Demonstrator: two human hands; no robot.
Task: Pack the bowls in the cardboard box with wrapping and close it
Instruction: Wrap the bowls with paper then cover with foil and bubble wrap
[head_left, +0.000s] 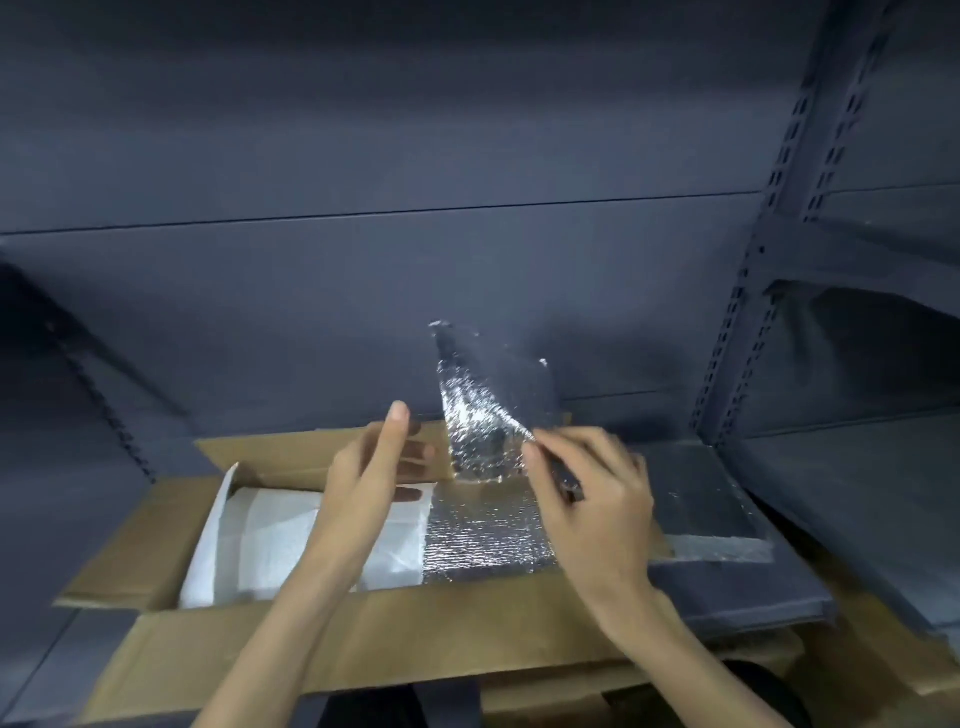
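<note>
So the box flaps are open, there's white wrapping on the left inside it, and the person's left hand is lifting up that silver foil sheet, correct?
Not quite: it is the right hand that pinches the silver foil sheet and lifts it, as the head view shows. The left hand is spread open beside it, over the white wrapping. The rest holds: the cardboard box has its flaps open.
</note>
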